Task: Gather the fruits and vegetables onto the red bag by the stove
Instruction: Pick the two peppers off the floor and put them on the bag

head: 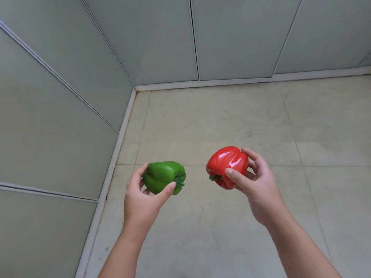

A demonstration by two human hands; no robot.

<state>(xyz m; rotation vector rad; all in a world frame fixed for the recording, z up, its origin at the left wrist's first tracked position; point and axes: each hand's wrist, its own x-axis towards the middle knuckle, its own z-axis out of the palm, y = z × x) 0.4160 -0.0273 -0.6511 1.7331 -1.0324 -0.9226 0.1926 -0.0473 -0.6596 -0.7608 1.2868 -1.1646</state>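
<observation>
Carrying looked to be the step in hand. The green pepper (163,176) was at 7 o'clock from centre, glossy, with its stem toward 4 o'clock, and the left hand (140,195) clasped it. The red pepper (226,166) was apart at its 3 o'clock, shiny, and the right hand (255,181) grasped it. Both hung over the floor (220,121), with the wall (60,117) at 9 o'clock. No bag or stove showed, so the next move probably called for turning to find them.
</observation>
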